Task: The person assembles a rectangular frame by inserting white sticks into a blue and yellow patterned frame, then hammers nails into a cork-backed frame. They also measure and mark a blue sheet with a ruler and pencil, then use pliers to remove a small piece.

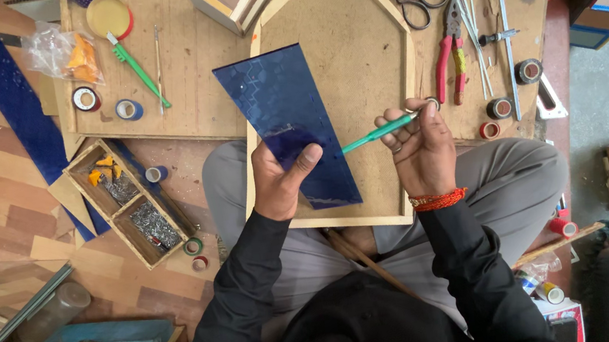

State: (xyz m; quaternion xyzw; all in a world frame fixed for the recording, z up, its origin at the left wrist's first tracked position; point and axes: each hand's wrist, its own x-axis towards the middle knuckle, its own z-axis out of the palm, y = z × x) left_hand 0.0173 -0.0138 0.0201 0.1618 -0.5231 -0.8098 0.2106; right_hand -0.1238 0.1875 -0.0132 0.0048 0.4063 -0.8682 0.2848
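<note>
Glass sheet, blue, lies tilted on the arched frame, pinched at its near edge by left hand. Right hand grips green cutter. Risk: thin grip, sheet may slide or crack under pressure.

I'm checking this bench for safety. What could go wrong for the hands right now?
The left hand grips the blue sheet by its bare lower edge, so a slip might cut the fingers. The right hand aims the green tool toward that thumb; it could jab it. The sheet hangs unsupported over the frame and might crack.
</note>
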